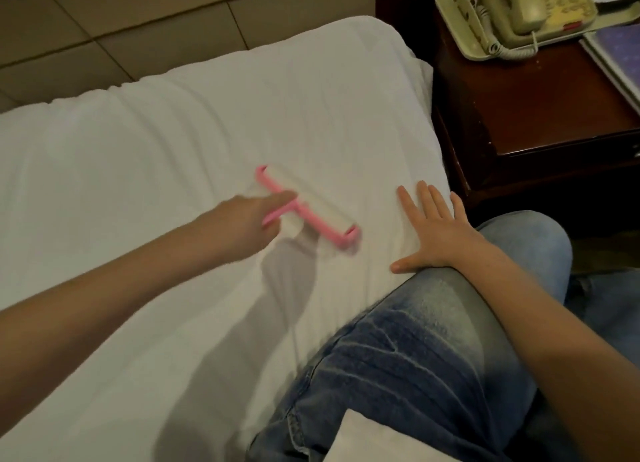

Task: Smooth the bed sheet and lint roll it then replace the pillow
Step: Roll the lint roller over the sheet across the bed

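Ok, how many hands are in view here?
2. The left hand grips the roller in the middle of the sheet. The right hand lies flat on the sheet near the bed's edge. Neither is hidden.

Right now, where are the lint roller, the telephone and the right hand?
lint roller (320, 210): head view, on the white roll.
telephone (517, 8): head view, on the handset.
right hand (437, 233): head view, on the back of the hand.
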A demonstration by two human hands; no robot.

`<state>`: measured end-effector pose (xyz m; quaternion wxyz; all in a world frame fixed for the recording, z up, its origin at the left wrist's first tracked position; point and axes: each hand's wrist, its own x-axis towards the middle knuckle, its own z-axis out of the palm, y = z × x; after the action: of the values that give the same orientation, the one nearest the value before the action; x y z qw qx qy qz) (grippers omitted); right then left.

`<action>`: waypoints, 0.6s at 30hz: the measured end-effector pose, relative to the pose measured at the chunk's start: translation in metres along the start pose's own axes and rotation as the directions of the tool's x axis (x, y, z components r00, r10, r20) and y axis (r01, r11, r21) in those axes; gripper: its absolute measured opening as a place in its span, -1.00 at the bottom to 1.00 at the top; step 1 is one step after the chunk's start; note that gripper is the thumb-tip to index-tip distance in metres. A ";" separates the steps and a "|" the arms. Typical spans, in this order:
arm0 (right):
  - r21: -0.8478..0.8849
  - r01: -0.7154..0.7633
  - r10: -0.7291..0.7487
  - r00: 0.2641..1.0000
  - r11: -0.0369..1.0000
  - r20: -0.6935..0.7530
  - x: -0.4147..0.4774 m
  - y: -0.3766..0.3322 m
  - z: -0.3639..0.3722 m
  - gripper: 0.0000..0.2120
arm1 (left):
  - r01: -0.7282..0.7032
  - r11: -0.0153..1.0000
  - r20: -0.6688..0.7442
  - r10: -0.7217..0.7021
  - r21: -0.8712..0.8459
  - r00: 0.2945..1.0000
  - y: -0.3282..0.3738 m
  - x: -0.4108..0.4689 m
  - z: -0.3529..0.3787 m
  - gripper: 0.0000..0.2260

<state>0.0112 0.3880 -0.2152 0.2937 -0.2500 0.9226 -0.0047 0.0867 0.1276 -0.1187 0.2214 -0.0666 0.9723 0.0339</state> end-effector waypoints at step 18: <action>0.056 0.220 -0.207 0.962 0.974 -0.180 0.038 -0.091 -0.018 0.11 | 0.341 0.851 -0.067 -0.398 -0.399 0.915 -0.045 -0.081 0.057 -0.56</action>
<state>0.0162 0.2884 -0.2066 0.2198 -0.3355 0.9113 -0.0930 0.1897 0.0981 -0.1360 0.1345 -0.2964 0.9297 0.1726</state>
